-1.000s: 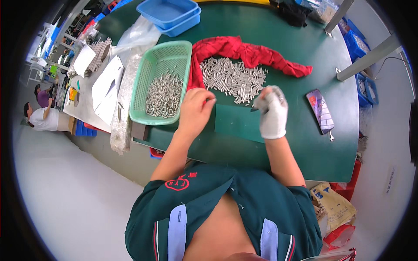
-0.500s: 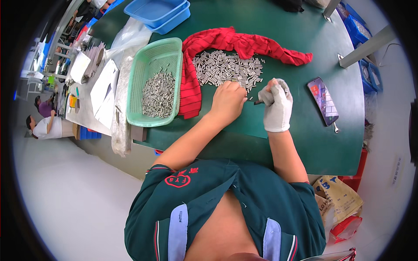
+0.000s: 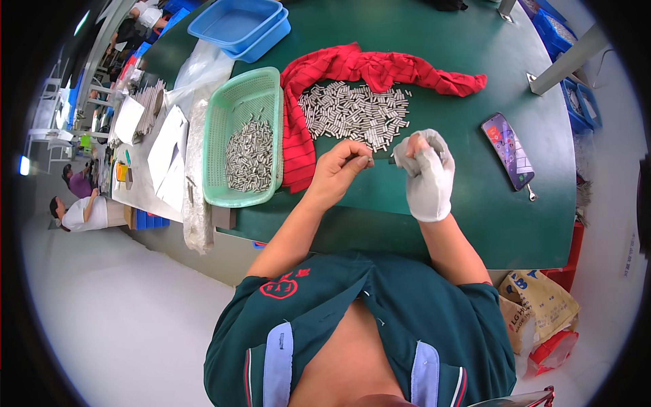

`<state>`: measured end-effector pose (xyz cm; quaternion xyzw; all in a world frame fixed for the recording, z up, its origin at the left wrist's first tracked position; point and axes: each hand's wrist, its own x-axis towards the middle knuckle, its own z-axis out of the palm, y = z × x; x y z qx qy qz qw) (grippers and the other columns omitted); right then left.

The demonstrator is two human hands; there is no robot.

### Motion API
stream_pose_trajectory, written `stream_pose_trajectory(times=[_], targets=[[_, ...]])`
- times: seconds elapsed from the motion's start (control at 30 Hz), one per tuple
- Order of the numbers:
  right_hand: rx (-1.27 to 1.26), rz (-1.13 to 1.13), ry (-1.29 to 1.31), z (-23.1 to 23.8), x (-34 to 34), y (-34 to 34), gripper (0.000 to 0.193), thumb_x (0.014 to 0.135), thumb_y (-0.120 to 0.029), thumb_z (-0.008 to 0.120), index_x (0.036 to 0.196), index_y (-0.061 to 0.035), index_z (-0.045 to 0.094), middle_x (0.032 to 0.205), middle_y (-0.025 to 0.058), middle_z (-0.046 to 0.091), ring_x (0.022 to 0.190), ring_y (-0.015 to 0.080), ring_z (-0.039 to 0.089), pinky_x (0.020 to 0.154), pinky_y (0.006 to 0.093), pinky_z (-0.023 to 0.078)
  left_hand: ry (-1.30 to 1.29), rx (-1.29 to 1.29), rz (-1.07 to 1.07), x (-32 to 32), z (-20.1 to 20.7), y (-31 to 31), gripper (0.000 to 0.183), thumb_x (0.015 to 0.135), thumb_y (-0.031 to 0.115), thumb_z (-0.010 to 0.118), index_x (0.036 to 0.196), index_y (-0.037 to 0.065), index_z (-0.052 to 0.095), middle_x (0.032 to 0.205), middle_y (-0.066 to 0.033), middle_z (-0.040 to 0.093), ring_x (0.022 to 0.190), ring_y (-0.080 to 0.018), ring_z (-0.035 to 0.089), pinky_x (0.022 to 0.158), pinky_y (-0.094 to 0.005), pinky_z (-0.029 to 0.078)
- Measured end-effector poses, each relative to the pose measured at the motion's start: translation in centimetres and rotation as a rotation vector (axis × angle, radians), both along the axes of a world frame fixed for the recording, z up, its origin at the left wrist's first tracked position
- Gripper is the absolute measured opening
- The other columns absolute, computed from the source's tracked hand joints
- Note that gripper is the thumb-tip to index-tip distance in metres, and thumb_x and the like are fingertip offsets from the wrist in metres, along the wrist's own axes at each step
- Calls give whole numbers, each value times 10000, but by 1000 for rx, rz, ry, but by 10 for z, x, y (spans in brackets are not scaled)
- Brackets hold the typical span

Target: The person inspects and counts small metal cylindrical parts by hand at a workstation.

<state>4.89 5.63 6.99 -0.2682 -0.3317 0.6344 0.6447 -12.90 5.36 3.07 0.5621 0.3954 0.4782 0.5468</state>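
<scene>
My bare left hand [image 3: 337,175] is closed in a pinch at the near edge of a pile of short metal pins [image 3: 356,112]. Whatever sits between its fingertips is too small to make out. To its right, my right hand [image 3: 429,178] wears a white glove with bare fingertips showing at the top. Its fingers are curled closed, and a small dark bit shows by them on the side toward my left hand; its kind is unclear. A red striped cloth [image 3: 298,136] curves round the left and far sides of the pins.
Left of the cloth stands a green mesh basket [image 3: 211,142] holding more pins. Blue trays [image 3: 234,30] are stacked at the far left. A phone [image 3: 507,150] lies on the green table [image 3: 481,224] at right, near a metal post [image 3: 569,57]. Papers [image 3: 166,152] lie far left.
My left hand has drawn back from the pins, left and toward me, and turned so its pinched fingertips face right. My gloved right hand stays nearly in place, still curled.
</scene>
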Motion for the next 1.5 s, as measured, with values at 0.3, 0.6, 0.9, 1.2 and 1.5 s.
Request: stream_pose_trajectory(times=[0.3,0.6,0.9,1.2,1.5], targets=[[297,122,90,11,0,-18,381,888,-376,646,837,-22,515,751,34,481,709,150,435,651,282,345,43,31,6,-6,1,-10,54,931,51,568,965,17,590,916,-18,603,860,-83,550,779,-237,449],[263,210,127,11,-7,-9,527,883,-575,558,854,-52,500,650,-15,371,656,127,377,655,284,324,777,449,251,-5,-1,-24,102,782,23,661,849,44,587,813,-78,569,778,-277,543,699,-369,451],[-15,228,112,-18,-34,8,385,991,-416,418,796,-86,451,636,-21,342,584,96,290,557,254,252,934,476,325,-5,-10,-35,133,734,-18,673,838,26,602,812,-107,579,777,-308,548,698,-398,445],[-56,248,167,-37,-35,12,346,999,-346,402,760,-95,411,645,-10,340,574,105,302,556,256,254,983,479,269,-5,-9,-34,133,724,-26,668,825,18,593,823,-110,574,778,-307,537,695,-395,440],[-90,272,184,-41,-38,16,318,995,-310,410,766,-90,415,678,-8,363,573,99,322,545,250,268,990,462,267,-3,-7,-34,120,732,-25,657,823,13,589,824,-117,565,784,-311,533,702,-399,438]])
